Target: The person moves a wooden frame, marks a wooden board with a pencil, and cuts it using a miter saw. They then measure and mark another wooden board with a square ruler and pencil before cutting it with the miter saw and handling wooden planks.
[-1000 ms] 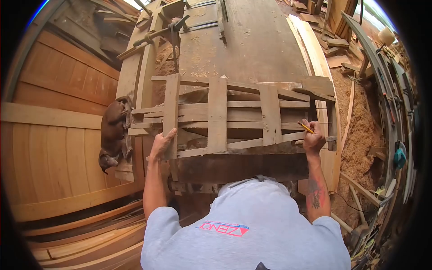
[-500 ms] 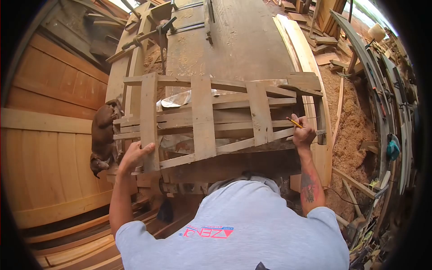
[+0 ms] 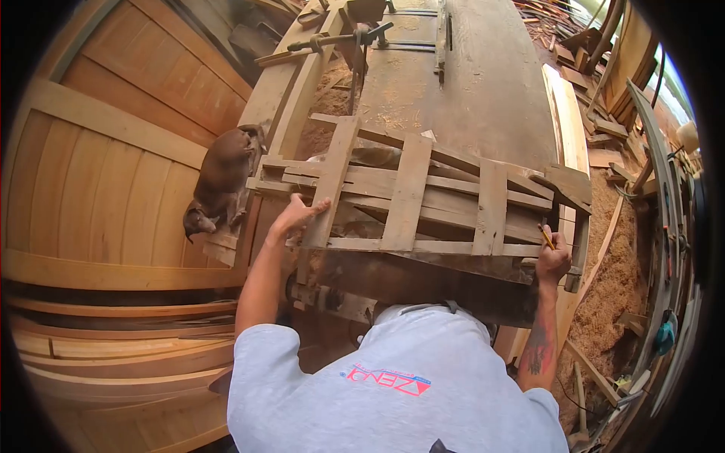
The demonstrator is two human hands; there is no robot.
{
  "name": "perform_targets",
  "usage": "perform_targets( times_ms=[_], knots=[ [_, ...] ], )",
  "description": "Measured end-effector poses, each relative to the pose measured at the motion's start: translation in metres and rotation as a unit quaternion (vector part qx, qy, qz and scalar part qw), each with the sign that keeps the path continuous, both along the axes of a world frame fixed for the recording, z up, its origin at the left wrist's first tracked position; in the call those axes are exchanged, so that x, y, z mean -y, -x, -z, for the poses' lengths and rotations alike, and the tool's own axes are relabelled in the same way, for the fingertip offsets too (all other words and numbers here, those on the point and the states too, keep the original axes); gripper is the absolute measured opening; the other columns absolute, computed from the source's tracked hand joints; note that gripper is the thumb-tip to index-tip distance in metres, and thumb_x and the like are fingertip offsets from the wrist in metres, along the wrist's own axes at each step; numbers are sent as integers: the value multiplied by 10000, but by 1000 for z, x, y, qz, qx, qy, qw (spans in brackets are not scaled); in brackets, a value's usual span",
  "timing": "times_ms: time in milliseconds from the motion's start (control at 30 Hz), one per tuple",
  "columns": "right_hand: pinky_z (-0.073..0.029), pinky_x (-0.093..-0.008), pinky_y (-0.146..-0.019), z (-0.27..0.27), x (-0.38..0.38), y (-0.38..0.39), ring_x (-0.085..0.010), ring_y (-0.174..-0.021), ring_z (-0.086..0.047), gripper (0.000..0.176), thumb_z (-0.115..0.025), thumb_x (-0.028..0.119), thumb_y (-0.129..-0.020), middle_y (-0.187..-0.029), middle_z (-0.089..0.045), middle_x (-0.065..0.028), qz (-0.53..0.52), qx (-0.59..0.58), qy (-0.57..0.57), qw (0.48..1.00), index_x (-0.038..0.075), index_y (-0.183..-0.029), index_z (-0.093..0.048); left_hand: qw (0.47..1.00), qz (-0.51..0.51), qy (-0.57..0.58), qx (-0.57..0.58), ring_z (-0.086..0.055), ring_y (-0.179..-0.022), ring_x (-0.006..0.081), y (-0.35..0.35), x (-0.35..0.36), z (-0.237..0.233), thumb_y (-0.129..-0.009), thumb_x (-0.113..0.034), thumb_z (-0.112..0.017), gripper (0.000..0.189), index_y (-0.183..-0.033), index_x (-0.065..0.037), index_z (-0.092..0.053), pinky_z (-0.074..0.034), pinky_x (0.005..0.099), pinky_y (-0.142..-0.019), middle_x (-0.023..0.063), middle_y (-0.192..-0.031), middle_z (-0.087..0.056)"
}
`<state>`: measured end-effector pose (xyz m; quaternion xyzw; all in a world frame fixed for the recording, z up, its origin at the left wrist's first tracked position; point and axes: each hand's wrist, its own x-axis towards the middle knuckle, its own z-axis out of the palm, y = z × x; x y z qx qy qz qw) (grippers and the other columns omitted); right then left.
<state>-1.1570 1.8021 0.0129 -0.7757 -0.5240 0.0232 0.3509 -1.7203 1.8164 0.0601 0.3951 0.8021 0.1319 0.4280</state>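
A slatted wooden frame, made of long strips crossed by three wider slats, lies across the machine table in front of me. My left hand grips the lower part of its leftmost cross slat, with the thumb on top. At the frame's right end, my right hand is closed around a yellow pencil, beside the lower strip's end. Whether that hand also touches the frame is hard to tell.
A brown dog lies at the left, beside large wooden panels. Bar clamps sit at the top. Wood shavings and scrap wood cover the ground at the right. Stacked boards are at the lower left.
The whole view has shifted, so the scene sits further right. The frame's tilt has changed, with its lower strip now nearly level. Both hands remain near its two ends.
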Motion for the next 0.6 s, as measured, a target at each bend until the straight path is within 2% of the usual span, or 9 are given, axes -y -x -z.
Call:
perform_targets(
  times_ms=[33, 133, 200, 233, 267, 333, 433, 533, 600],
  knots=[
    [-400, -399, -506, 0, 0, 0, -295, -506, -537, 396, -663, 431, -908, -569, -540, -137, 1, -2, 10, 1000, 78, -739, -604, 984, 28, -122, -130, -413, -1317, 414, 25, -6, 34, -597, -737, -784, 1417, -1452, 141, -73, -355, 470, -1084, 334, -1409, -376],
    [-397, -403, -501, 4, 0, -1, -287, -497, -533, 384, -665, 418, -910, -561, -538, -135, -1, -5, 8, 1000, 75, -747, -608, 939, -17, -255, -231, -369, -1355, 376, 43, -32, 42, -584, -742, -786, 1421, -1451, 147, -95, -335, 457, -1106, 328, -1438, -340],
    [-398, -403, -501, 3, -1, -2, -283, -495, -530, 385, -666, 422, -909, -559, -533, -133, -12, -11, 0, 1000, 75, -749, -617, 951, -108, -289, -18, -438, -1299, 331, 61, -53, 46, -584, -731, -795, 1345, -1427, 143, -219, -350, 463, -1083, 321, -1365, -436],
    [-399, -403, -500, 4, -2, -5, -287, -494, -530, 383, -661, 421, -913, -560, -532, -135, -22, 7, 0, 1000, 72, -756, -627, 957, -179, -216, 72, -511, -1212, 302, 55, -55, 29, -657, -649, -807, 1068, -1333, 98, -454, -386, 453, -1033, 254, -1251, -559],
    [-402, -403, -503, 5, -2, -6, -292, -502, -532, 387, -652, 422, -919, -561, -531, -137, -16, 6, 6, 1000, 68, -762, -632, 950, -208, -184, 145, -581, -1088, 287, 70, -63, 42, -776, -442, -793, 642, -1162, 44, -626, -440, 409, -950, 174, -1137, -636],
    [-418, -398, -531, -5, 0, -1, -292, -543, -572, 410, -618, 425, -939, -579, -545, -135, -9, 1, 36, 999, 74, -728, -609, 926, -266, -202, 174, -615, -1023, 276, 88, -69, 63, -811, -200, -743, 381, -1108, 27, -672, -469, 373, -917, 126, -1123, -653],
    [-436, -372, -562, 18, -1, -15, -235, -579, -587, 391, -590, 428, -958, -590, -559, -105, -55, -111, -7, 992, 72, -806, -646, 897, -276, -268, 219, -630, -1000, 246, 88, -70, 61, -788, -41, -707, 346, -1125, 31, -677, -492, 377, -905, 115, -1078, -673],
    [-443, -339, -572, -3, 11, -20, -169, -607, -581, 344, -558, 380, -989, -665, -593, -65, -56, -175, 76, 980, 55, -940, -660, 889, -215, -228, 335, -626, -753, 143, 115, -53, 35, -815, -66, -713, 164, -972, -25, -688, -497, 286, -716, 36, -885, -683],
    [-447, -299, -601, -22, 15, 0, -137, -654, -563, 315, -510, 321, -1023, -761, -611, -41, -103, -161, 28, 981, 34, -1034, -639, 898, -214, -238, 300, -610, -708, 125, 105, -37, 3, -823, -91, -723, 148, -952, -37, -675, -482, 272, -678, 20, -843, -673]
  ],
)
